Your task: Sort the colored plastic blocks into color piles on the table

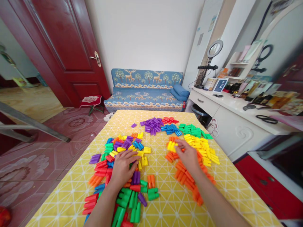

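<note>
Our right hand (188,155), right of centre, has its fingertips closed on a yellow block (170,147); our left hand (124,166) curls over the mixed pile (125,198), its grip unclear. Blocks lie loose on the tabletop (163,208); bottles (260,98) crowd the dresser (239,105), right.

At seven o'clock, the left hand (124,167) rests on a mixed-up pile of blocks (136,178). At four, the right hand (188,154) pinches yellow blocks (171,146) near orange blocks (184,176). A blue sofa (148,90) sits at twelve.
</note>
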The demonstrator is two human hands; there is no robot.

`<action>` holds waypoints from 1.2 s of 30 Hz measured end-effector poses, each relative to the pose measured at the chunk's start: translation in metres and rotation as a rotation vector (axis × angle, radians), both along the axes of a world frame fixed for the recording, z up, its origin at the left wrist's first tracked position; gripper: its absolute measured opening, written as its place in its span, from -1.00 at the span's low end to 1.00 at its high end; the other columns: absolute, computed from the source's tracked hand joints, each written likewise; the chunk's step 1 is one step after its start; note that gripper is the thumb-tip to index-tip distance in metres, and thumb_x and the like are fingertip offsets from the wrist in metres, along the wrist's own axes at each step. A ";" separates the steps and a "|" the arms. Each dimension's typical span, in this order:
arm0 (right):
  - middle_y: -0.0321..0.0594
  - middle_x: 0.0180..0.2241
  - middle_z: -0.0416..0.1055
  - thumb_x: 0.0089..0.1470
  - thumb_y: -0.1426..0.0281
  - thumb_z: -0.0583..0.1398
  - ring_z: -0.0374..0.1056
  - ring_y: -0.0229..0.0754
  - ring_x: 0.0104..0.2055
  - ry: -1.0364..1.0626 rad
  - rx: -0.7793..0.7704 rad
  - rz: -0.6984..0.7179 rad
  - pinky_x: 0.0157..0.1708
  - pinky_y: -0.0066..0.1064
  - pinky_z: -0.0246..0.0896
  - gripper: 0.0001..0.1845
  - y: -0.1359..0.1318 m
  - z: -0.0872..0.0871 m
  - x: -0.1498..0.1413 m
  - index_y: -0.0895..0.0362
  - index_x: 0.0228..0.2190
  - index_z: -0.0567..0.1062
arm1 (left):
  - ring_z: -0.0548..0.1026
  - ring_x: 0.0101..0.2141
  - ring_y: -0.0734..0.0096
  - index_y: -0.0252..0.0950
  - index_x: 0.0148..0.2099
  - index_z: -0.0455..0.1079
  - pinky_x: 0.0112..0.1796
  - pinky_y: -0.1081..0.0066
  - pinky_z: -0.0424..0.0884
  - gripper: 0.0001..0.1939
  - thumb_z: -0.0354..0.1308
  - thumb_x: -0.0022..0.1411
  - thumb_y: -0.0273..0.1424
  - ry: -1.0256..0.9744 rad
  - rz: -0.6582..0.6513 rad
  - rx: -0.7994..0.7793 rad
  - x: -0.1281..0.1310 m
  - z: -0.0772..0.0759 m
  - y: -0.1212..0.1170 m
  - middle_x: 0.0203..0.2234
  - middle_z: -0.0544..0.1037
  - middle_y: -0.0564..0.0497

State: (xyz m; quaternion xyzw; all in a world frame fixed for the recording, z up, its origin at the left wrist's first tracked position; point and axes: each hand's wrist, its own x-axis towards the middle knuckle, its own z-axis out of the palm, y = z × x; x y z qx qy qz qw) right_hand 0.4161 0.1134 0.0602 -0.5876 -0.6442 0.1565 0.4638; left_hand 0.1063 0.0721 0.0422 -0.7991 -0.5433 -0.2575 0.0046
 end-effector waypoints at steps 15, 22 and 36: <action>-0.06 -0.41 0.50 -0.18 0.34 0.22 0.38 0.02 -0.38 -0.160 -0.177 -0.530 -0.33 -0.20 0.18 -0.78 0.060 0.000 0.142 0.19 -0.45 0.58 | 0.42 0.04 0.19 0.04 -0.08 0.51 0.01 0.08 0.23 -0.73 0.12 0.22 -0.39 -0.013 0.005 -0.003 0.001 0.000 0.000 -0.05 0.56 0.14; -0.16 -0.23 0.47 0.01 0.44 0.07 0.38 -0.15 -0.25 -0.191 0.065 0.123 -0.19 -0.29 0.27 -0.72 0.033 0.003 0.009 0.11 -0.28 0.54 | 0.42 0.03 0.18 0.03 -0.10 0.52 0.01 0.08 0.24 -0.74 0.13 0.21 -0.39 -0.037 0.001 -0.004 0.001 -0.001 0.000 -0.06 0.57 0.13; -0.14 -0.07 0.38 0.08 0.54 0.13 0.22 -0.11 0.00 -0.479 -0.050 0.380 0.00 -0.32 0.12 -0.69 -0.009 -0.022 -0.115 0.10 -0.13 0.48 | 0.42 0.03 0.18 0.03 -0.08 0.51 0.00 0.07 0.25 -0.74 0.11 0.23 -0.37 -0.029 -0.001 0.006 -0.001 -0.003 0.001 -0.06 0.56 0.13</action>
